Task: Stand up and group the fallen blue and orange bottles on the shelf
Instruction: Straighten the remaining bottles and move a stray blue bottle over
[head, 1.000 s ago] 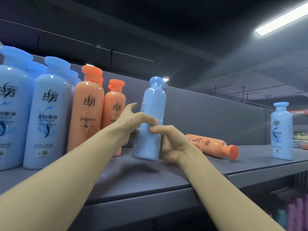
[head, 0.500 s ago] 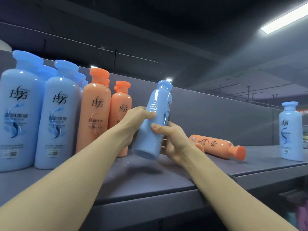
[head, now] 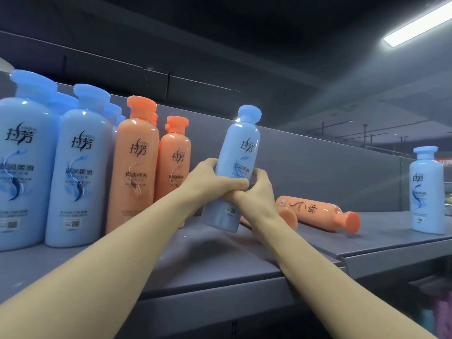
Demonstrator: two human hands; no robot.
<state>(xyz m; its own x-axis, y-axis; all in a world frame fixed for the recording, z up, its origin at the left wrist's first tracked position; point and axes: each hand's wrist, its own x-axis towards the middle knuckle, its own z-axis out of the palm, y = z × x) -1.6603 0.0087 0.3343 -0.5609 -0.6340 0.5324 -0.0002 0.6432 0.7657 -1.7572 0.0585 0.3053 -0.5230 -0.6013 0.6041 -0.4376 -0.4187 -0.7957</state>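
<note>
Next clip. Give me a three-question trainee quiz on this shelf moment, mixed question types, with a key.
1. True or false: the orange bottle right of the hands lies on its side on the shelf.
2. The held blue bottle is gripped by: A) left hand only, B) right hand only, C) both.
3. Fill in: the held bottle's label faces the ____.

Key: 1 true; 2 C; 3 camera.

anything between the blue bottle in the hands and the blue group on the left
Yes. Two upright orange bottles stand directly between the held blue bottle and the blue bottles at left. Both hands, left hand and right hand, grip it, tilted, above the shelf.
</note>
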